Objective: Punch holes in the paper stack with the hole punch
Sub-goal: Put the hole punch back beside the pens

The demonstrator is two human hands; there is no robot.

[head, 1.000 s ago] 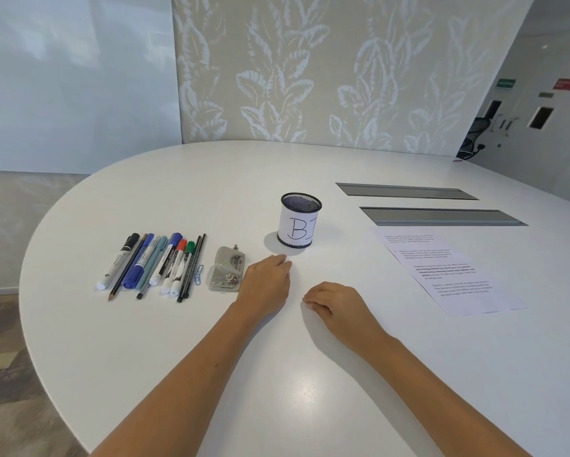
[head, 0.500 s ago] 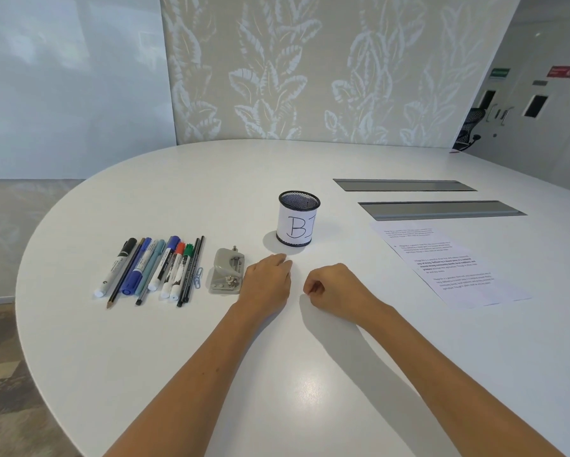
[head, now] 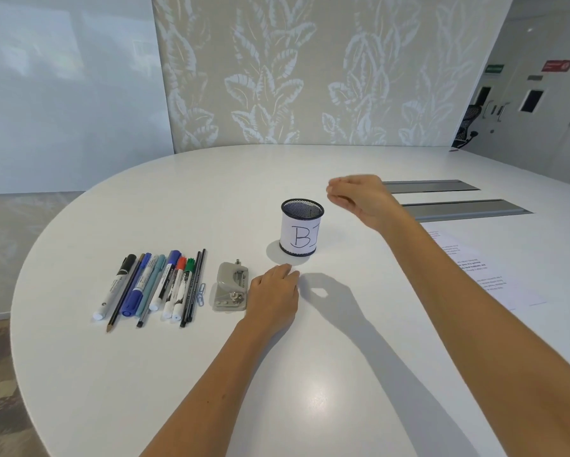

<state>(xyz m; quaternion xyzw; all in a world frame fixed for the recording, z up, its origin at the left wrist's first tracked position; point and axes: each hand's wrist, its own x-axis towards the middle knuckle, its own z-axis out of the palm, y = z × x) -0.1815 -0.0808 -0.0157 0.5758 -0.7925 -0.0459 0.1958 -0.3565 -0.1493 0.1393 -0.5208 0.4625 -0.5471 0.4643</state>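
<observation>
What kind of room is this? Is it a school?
Probably an office meeting room, not a school: a big white table with grey cable hatches, a swivel chair beyond, plus a pen cup and markers.

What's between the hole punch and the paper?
In the head view: the left hand beside the hole punch, then bare table crossed by the right forearm before the paper.
</observation>
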